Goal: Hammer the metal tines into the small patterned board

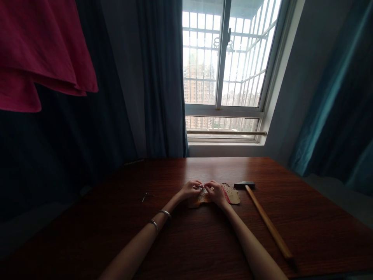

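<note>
My left hand (190,189) and my right hand (216,192) meet at the middle of a dark wooden table (175,237). Both have their fingers pinched together on a tiny object between them, too small to name. Under the hands lies a tan piece (233,194) dotted with rows of small holes, with a reddish edge showing. My left wrist wears two bracelets (160,218).
A hammer (266,219) with a dark head and a long wooden handle lies to the right of my hands. A small metal tool (146,196) rests on the table to the left. Beyond are a barred window (224,70), blue curtains, and red cloth (40,50) hanging at upper left.
</note>
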The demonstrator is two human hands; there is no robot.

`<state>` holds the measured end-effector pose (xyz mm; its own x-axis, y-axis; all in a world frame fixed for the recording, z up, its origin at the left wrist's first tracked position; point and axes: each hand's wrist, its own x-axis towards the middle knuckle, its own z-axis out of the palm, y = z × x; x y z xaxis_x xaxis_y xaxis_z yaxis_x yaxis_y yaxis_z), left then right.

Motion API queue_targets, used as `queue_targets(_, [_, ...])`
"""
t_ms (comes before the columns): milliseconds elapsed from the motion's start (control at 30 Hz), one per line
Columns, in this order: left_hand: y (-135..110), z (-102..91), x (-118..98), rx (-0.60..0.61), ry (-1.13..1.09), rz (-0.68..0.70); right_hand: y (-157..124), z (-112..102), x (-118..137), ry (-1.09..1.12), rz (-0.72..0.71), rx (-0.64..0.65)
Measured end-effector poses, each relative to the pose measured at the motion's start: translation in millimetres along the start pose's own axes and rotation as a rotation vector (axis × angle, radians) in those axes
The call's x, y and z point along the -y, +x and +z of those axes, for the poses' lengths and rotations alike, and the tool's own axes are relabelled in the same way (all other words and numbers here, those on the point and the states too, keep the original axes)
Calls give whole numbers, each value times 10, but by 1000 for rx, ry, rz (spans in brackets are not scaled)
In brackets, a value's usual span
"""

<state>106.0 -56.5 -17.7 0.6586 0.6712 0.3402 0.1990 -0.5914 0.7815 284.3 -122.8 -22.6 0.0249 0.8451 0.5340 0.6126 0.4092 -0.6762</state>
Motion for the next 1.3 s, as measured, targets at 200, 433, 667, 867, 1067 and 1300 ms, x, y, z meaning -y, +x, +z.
queue_targets(200, [6, 46, -93, -70, 88, -35, 0, -10, 13, -2, 1, -5])
queue_targets(433, [36, 128, -173, -167, 219, -70, 5, 2, 9, -1, 12, -5])
queue_targets(667, [33, 145, -210, -199, 206, -117, 5, -13, 22, 6, 1, 0])
queue_targets(867, [25, 144, -221, -195, 176, -129, 6, -4, 2, 10, 0, -1])
queue_targets(1067, [30, 144, -187, -190, 136, -98, 1, 3, -19, 9, 6, -6])
queue_targets(1300, [18, 141, -240, -198, 157, -131, 47, -196, 20, -18, 39, -36])
